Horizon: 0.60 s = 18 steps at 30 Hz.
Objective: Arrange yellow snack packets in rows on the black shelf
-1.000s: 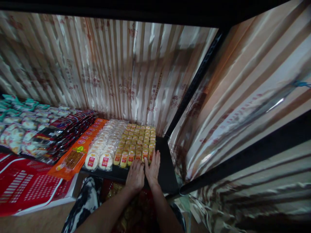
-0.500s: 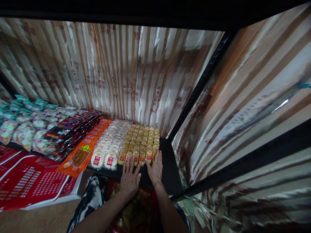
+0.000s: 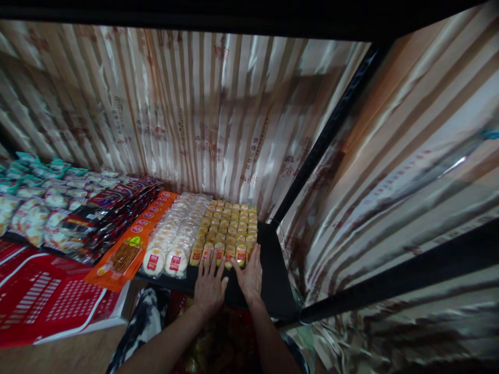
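Observation:
Rows of small yellow wrapped snack packs (image 3: 226,228) with red labels stand close together on a black shelf (image 3: 271,275). My left hand (image 3: 210,285) lies open against the front of these packs, its fingers stretched out and touching the front row. At their front right corner is my right hand (image 3: 251,275), also open, with fingers along the packs and the thumb pointing left. Neither hand grips anything. Directly left of the yellow packs are two rows of round white packaged cakes (image 3: 175,259). My fingers hide part of the front row.
An orange snack bag (image 3: 125,254) lies left of the white cakes and overhangs the shelf edge. Farther left are dark red packets (image 3: 113,208) and white-and-green packets (image 3: 39,192). A red basket (image 3: 58,296) stands below. Black posts (image 3: 327,130) and draped sheeting (image 3: 202,114) enclose the shelf.
Both hands stay flat against the front of the yellow packs, with barely any shift. The view has tilted and moved slightly.

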Each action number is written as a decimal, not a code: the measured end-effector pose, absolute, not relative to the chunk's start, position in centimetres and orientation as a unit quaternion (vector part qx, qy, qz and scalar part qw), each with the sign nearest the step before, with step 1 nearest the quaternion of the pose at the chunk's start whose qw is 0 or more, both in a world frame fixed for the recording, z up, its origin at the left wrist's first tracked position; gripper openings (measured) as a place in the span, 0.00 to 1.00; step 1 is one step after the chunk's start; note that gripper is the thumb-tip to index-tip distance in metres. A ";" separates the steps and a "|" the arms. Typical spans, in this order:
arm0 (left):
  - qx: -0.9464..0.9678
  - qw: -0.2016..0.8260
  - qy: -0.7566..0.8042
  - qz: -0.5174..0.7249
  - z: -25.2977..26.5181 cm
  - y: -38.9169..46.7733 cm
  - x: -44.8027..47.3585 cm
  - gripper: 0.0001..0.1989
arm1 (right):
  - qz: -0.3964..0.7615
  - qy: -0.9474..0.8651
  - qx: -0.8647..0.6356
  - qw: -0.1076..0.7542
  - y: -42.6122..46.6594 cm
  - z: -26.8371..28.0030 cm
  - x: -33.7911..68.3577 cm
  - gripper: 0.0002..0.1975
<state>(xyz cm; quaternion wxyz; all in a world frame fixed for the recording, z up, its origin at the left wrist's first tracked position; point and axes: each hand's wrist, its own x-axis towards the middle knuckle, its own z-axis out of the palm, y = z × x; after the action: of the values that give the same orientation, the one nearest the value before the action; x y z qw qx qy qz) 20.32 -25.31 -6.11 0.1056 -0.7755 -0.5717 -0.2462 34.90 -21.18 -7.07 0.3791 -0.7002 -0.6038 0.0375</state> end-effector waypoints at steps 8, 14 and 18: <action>-0.780 0.095 -0.570 -0.240 -6.2 -24.8 20.6 0.29 | 0.047 -0.590 -0.713 0.376 -21.0 -7.1 34.9 0.48; -0.784 0.087 -0.565 -0.242 -5.9 -24.5 20.5 0.31 | 0.054 -0.578 -0.718 0.384 -21.0 -7.2 34.9 0.49; -0.785 0.087 -0.565 -0.237 -5.7 -24.5 20.5 0.31 | 0.059 -0.571 -0.718 0.393 -21.0 -7.0 34.8 0.50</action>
<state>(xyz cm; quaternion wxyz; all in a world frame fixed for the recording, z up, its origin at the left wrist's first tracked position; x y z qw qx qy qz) 20.49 -24.52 -5.72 0.0871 -0.7855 -0.5650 -0.2369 34.82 -20.97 -7.05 0.3928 -0.7185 -0.5710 0.0587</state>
